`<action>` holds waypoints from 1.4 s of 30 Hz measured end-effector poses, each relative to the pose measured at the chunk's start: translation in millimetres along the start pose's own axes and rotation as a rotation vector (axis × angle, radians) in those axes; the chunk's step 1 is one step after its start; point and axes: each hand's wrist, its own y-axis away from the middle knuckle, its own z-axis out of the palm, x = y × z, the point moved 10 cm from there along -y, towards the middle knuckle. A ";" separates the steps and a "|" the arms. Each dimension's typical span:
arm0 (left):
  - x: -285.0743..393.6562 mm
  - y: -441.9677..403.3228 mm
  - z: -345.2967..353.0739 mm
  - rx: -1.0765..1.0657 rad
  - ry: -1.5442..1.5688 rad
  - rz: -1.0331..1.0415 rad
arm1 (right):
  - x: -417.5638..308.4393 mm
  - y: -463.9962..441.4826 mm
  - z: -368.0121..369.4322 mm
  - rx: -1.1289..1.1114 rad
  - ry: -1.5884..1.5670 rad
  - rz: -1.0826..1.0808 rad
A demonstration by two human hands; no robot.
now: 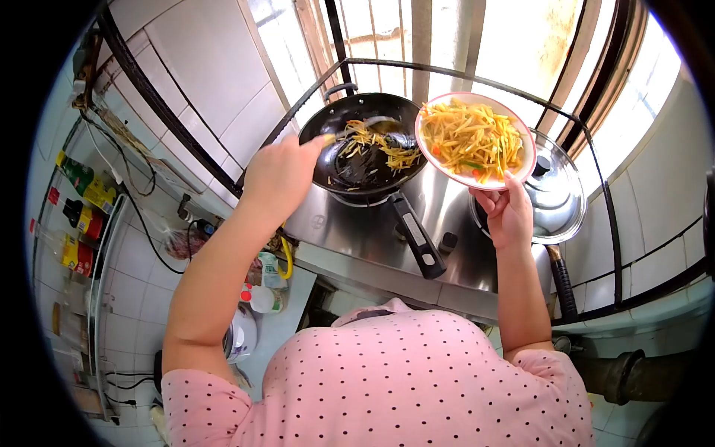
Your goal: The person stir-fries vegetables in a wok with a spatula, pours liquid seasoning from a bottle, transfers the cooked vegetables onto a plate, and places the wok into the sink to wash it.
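The person's two hands are well apart. The right hand (510,212) is clamped on the lower rim of a round white bowl with a reddish edge (531,153), raised and tilted beside a round black wok (361,110). Thin yellow strips of food (477,138) fill the bowl, and more yellow strips (361,138) lie in the wok, near a shiny metal utensil (383,121). The left hand (283,171), fingers curled, is at the wok's left rim; whether it grips anything I cannot tell. The wok sits on a stainless-steel stove (335,231), left of a domed silver lid (562,190).
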 end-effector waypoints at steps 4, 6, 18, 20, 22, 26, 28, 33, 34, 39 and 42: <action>12.3 -47.3 21.1 -0.009 -0.216 0.008 | 4.1 -3.4 3.3 -0.028 -0.015 0.006; 23.7 -65.1 34.1 -0.038 -0.298 0.006 | 6.4 -4.4 2.4 -0.049 -0.009 0.018; -1.5 -91.6 -32.9 -0.394 -0.283 0.004 | 10.3 -2.5 -3.8 -0.035 -0.044 0.031; -12.8 -107.2 -31.6 -0.404 -0.371 -0.023 | 9.5 -2.4 -2.9 -0.026 -0.053 0.029; -14.0 -118.2 -30.1 -0.439 -0.431 -0.039 | 9.0 -3.3 -3.0 -0.047 -0.052 0.031; 23.6 -127.0 -9.6 -0.458 -0.390 0.122 | 8.0 -3.2 -1.6 -0.058 -0.063 0.029; 38.4 -132.3 -6.3 -0.455 -0.403 0.140 | 6.1 -2.5 1.5 -0.049 -0.076 0.017; 13.5 -143.7 -26.5 -0.561 -0.383 0.097 | 7.1 -5.8 -3.7 -0.032 -0.069 0.004; -4.7 -142.4 -26.1 -0.595 -0.339 0.013 | 7.0 -5.2 -3.9 -0.024 -0.069 0.004; -59.4 -119.2 -24.5 -0.820 -0.292 -0.205 | 4.6 -3.0 -1.1 -0.014 -0.063 0.005; -82.9 -102.0 -12.5 -0.942 -0.138 -0.318 | 5.5 -2.8 -0.9 -0.029 -0.065 0.011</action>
